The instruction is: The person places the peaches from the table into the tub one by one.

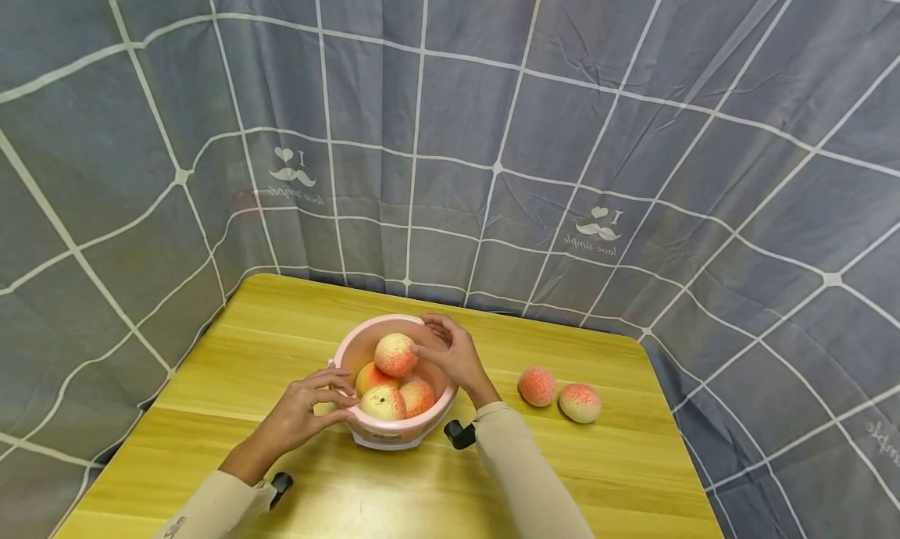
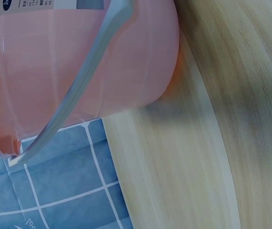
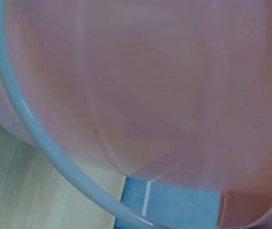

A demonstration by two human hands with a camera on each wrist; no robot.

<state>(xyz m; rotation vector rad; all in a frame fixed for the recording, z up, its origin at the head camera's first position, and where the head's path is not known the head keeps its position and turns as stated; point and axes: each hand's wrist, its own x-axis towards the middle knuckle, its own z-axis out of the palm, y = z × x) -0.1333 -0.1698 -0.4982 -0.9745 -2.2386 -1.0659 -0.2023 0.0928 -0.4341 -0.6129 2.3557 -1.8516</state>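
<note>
A pink plastic bucket [image 1: 369, 328] stands on the table with several red-and-yellow peaches [image 1: 396, 355] inside. My left hand [image 1: 298, 414] grips the bucket's left rim; a sliver of that hand shows at the edge of the left wrist view. On the opposite side, my right hand [image 1: 455, 357] holds the right rim, its thumb reaching inward and overlapping the topmost peach in the head view. The bucket's pale handle [image 2: 74, 90] hangs down along its front, and it curves across the right wrist view too. My right fingers are partly hidden behind the rim.
Two more peaches, one reddish [image 1: 537, 387] and one paler below [image 1: 580, 403], lie on the wooden table [image 1: 633, 461] right of the bucket. A grey checked curtain [image 1: 457, 187] hangs behind the table and along its sides.
</note>
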